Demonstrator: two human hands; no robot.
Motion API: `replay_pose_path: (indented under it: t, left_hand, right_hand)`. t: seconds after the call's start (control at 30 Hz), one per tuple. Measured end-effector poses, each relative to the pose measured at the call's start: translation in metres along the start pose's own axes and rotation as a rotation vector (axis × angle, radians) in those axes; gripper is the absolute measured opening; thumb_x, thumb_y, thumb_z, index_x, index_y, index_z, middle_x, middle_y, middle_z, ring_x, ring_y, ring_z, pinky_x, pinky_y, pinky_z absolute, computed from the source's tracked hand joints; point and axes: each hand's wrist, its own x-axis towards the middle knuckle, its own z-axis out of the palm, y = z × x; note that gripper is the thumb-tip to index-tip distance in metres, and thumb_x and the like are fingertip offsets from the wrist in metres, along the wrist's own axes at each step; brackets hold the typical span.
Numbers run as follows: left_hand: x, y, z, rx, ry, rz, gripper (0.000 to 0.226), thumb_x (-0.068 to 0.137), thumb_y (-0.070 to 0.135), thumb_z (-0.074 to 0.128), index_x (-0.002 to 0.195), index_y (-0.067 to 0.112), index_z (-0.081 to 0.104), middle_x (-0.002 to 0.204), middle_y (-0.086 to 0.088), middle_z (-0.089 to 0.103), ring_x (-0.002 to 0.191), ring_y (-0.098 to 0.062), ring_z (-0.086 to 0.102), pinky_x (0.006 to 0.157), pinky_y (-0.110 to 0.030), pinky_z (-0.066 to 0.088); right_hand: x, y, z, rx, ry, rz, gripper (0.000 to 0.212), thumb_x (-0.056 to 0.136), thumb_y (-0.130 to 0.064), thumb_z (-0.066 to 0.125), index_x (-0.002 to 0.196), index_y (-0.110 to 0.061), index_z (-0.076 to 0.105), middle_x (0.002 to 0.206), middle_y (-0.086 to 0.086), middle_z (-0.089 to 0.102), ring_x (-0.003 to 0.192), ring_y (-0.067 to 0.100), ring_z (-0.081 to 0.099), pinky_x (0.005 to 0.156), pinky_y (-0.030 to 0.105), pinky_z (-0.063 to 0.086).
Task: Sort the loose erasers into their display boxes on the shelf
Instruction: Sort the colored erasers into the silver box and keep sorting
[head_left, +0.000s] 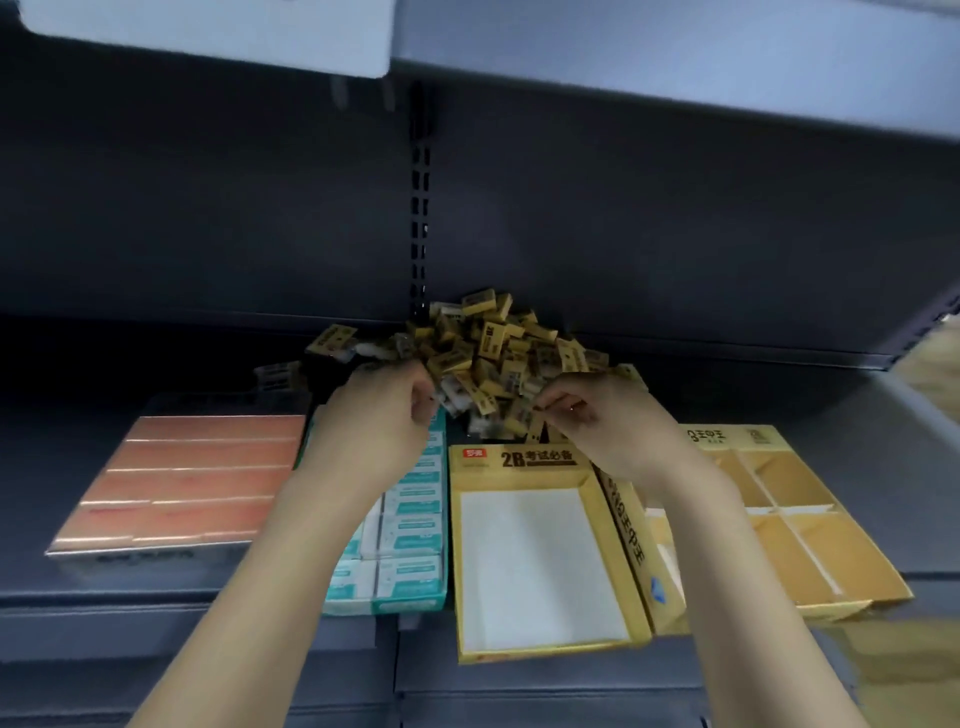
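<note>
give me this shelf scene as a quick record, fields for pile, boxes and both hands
pile: loose yellow erasers heaped at the back of the shelf
2B box: yellow, white floor, holds nothing, in front of the pile
divided box: yellow, right of the 2B box, visible compartments hold nothing
teal box: left of the 2B box, filled with packed erasers
orange pack: far left, flat, wrapped
left hand: fingers curled at the pile's left edge; grip unclear
right hand: fingers pinching at the pile's front edge; blurred
</note>
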Motion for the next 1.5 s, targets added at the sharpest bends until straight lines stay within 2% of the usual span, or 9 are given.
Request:
replay_pose_path:
  t: [0.1, 0.27, 0.4, 0.5, 0.57, 0.77, 0.97, 1.33, 1.5]
  left_hand:
    - [0.018, 0.007, 0.009, 0.066, -0.046, 0.090, 0.017, 0.091, 0.023, 0.053, 0.106, 0.020, 0.058, 0.107, 0.002, 0.063, 0.100, -0.021, 0.057, 0.082, -0.035, 0.047]
    - [0.033, 0.021, 0.022, 0.259, -0.161, 0.217, 0.036, 0.087, 0.034, 0.058, 0.121, 0.025, 0.049, 0.127, 0.003, 0.046, 0.116, -0.020, 0.044, 0.085, -0.030, 0.037]
    - [0.030, 0.032, 0.029, 0.410, -0.230, 0.243, 0.054, 0.086, 0.030, 0.060, 0.135, 0.027, 0.039, 0.138, 0.002, 0.035, 0.129, -0.022, 0.030, 0.101, -0.035, 0.030]
    - [0.028, 0.033, 0.030, 0.453, -0.239, 0.218, 0.060, 0.085, 0.021, 0.061, 0.138, 0.028, 0.034, 0.143, 0.003, 0.031, 0.134, -0.022, 0.023, 0.105, -0.038, 0.027]
    - [0.027, 0.034, 0.029, 0.458, -0.249, 0.185, 0.065, 0.085, 0.023, 0.061, 0.141, 0.030, 0.029, 0.144, 0.004, 0.028, 0.136, -0.023, 0.019, 0.107, -0.040, 0.025]
    - [0.024, 0.044, 0.030, 0.466, -0.220, 0.167, 0.065, 0.086, 0.034, 0.059, 0.142, 0.031, 0.027, 0.143, 0.004, 0.029, 0.135, -0.022, 0.017, 0.106, -0.041, 0.027]
    - [0.025, 0.046, 0.025, 0.441, -0.182, 0.195, 0.055, 0.090, 0.043, 0.048, 0.140, 0.029, 0.032, 0.144, 0.005, 0.030, 0.134, -0.021, 0.018, 0.107, -0.038, 0.024]
    - [0.061, 0.030, 0.027, 0.431, -0.174, 0.270, 0.045, 0.093, 0.035, 0.044, 0.136, 0.021, 0.041, 0.135, 0.001, 0.039, 0.126, -0.021, 0.027, 0.103, -0.038, 0.031]
    - [0.062, 0.016, 0.016, 0.397, -0.180, 0.254, 0.050, 0.091, 0.035, 0.051, 0.138, 0.024, 0.039, 0.136, 0.002, 0.038, 0.127, -0.020, 0.027, 0.105, -0.038, 0.027]
  right_hand:
    - [0.002, 0.013, -0.009, -0.091, 0.028, -0.012, 0.026, 0.095, -0.015, 0.049, 0.116, -0.023, 0.062, 0.119, -0.006, 0.063, 0.107, 0.011, 0.058, 0.084, 0.022, 0.045]
    - [0.009, 0.027, -0.022, -0.297, 0.078, 0.025, 0.039, 0.094, -0.015, 0.048, 0.131, -0.027, 0.050, 0.133, 0.000, 0.053, 0.121, 0.022, 0.047, 0.091, 0.030, 0.043]
    - [0.018, 0.038, -0.027, -0.407, 0.105, -0.033, 0.042, 0.092, -0.013, 0.051, 0.132, -0.026, 0.048, 0.137, -0.002, 0.048, 0.129, 0.022, 0.036, 0.102, 0.035, 0.036]
    - [0.021, 0.044, -0.034, -0.468, 0.082, -0.075, 0.045, 0.091, -0.013, 0.052, 0.134, -0.026, 0.045, 0.142, -0.004, 0.043, 0.134, 0.022, 0.030, 0.106, 0.035, 0.029]
    - [0.022, 0.048, -0.036, -0.492, 0.079, -0.108, 0.048, 0.091, -0.012, 0.051, 0.136, -0.027, 0.044, 0.144, -0.005, 0.040, 0.135, 0.021, 0.028, 0.107, 0.034, 0.027]
    - [0.026, 0.055, -0.035, -0.545, 0.001, -0.247, 0.047, 0.093, -0.024, 0.052, 0.138, -0.030, 0.039, 0.147, -0.007, 0.035, 0.137, 0.020, 0.024, 0.110, 0.036, 0.023]
    - [0.039, 0.044, -0.022, -0.600, -0.062, -0.350, 0.050, 0.093, -0.039, 0.051, 0.140, -0.031, 0.037, 0.148, -0.005, 0.034, 0.138, 0.022, 0.022, 0.110, 0.038, 0.020]
    - [0.057, 0.041, -0.007, -0.601, -0.072, -0.299, 0.049, 0.093, -0.047, 0.047, 0.139, -0.031, 0.040, 0.149, -0.007, 0.034, 0.139, 0.022, 0.024, 0.110, 0.042, 0.021]
    - [0.059, 0.038, 0.001, -0.548, -0.060, -0.267, 0.037, 0.094, -0.038, 0.046, 0.129, -0.029, 0.051, 0.142, -0.007, 0.044, 0.135, 0.022, 0.029, 0.107, 0.041, 0.028]
